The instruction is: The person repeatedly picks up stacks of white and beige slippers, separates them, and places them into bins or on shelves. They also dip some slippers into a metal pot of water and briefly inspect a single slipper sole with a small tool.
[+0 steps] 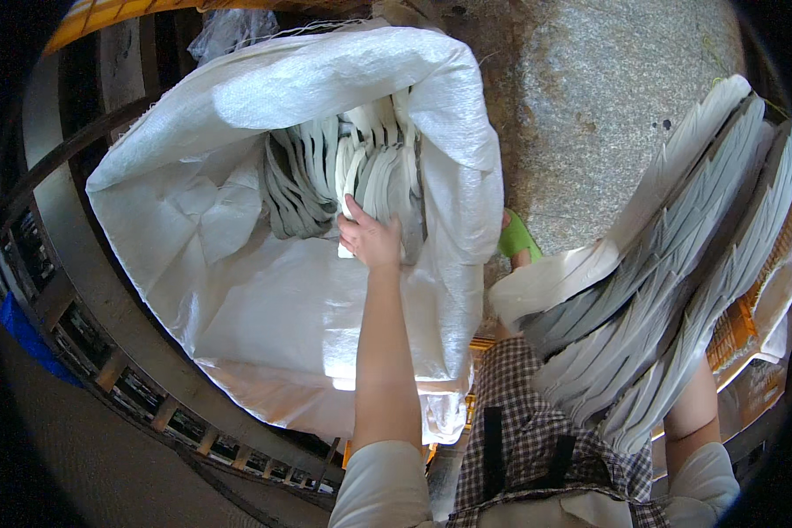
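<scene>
Inside a large white woven sack [264, 308], my left hand [371, 239] is closed round the near end of some white and grey strips [380, 180], which look like shoe soles stacked on edge. More grey ones [295, 198] stand packed against them on the left. On my right, a large bundle of long white and grey sole-like stacks [642, 255] is held up off the floor by my right arm [695, 405]. The right hand itself is hidden beneath that bundle.
A dark slatted metal frame [106, 282] curves along the left of the sack. Orange crates [739, 330] stand at the right, behind the bundle. Rough concrete floor [607, 106] lies beyond. My foot in a green slipper [521, 238] is beside the sack.
</scene>
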### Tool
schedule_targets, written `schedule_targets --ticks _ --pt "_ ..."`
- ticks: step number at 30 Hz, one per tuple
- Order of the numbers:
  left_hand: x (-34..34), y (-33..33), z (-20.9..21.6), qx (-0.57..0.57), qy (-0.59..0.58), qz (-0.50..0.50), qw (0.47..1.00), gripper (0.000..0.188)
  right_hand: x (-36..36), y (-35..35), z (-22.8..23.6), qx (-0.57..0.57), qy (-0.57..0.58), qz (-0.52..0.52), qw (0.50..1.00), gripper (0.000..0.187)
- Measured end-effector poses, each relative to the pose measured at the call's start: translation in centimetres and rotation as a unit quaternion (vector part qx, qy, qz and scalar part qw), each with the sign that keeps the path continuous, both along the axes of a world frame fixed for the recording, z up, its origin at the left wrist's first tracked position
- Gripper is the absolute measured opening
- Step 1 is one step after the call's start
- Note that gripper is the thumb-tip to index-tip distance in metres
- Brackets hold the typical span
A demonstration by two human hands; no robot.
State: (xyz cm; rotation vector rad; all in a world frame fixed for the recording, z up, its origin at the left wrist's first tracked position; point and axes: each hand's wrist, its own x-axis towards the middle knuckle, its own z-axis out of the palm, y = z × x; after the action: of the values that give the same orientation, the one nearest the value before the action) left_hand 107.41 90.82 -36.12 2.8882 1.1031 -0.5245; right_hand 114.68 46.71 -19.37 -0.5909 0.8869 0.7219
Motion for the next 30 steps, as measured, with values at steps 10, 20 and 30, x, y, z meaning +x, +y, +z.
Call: schedule_targets --ticks 10,20,30 --pt "5.6 -12.0 26.3 -0.379 -0.171 -0.303 0.857 0.111 4.8 7.2 3.3 -0.353 -0.601 0.572 0.433 0.067" --pt "-0.9 -9.4 26.8 0.082 -0.217 -0.178 0.956 0.051 2.9 18.4 9.1 -0.269 -0.853 0.202 0.400 0.028" --pt "-1.8 26.5 11.4 0.094 -0.210 -0.005 0.973 0.076 3.0 25.3 -6.3 -0.372 -0.745 0.260 0.490 0.017"
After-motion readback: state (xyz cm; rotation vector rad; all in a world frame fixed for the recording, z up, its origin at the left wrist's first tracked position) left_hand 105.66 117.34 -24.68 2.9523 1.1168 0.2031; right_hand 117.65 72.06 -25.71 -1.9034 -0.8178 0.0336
